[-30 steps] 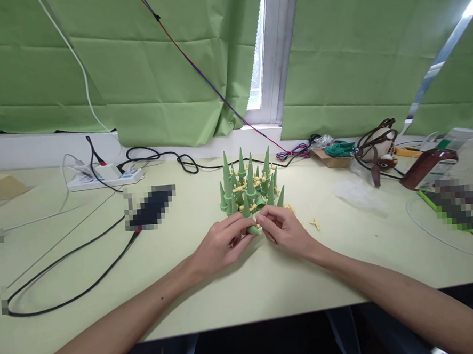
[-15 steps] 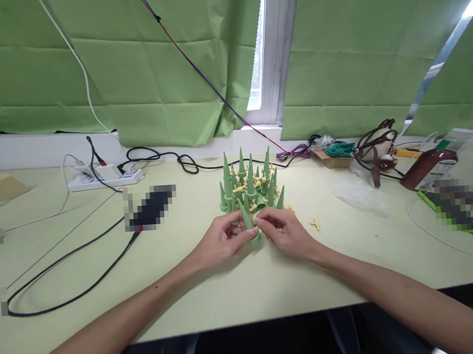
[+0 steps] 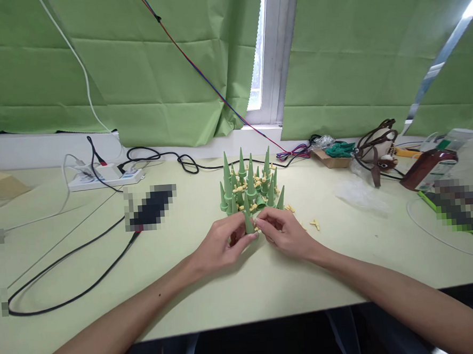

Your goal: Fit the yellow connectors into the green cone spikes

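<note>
Holding the green cone (image 3: pixel 249 225) before the upright cones (image 3: pixel 251 184), the left hand (image 3: pixel 219 242) has its grip clamped down low; can't tell if the right hand's (image 3: pixel 284 230) holds anything. Probably light, stiff plastic, so pinch near the base.

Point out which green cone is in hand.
The front-most green cone, gripped by the left hand; the other cones sit clustered beyond it on the table.
</note>
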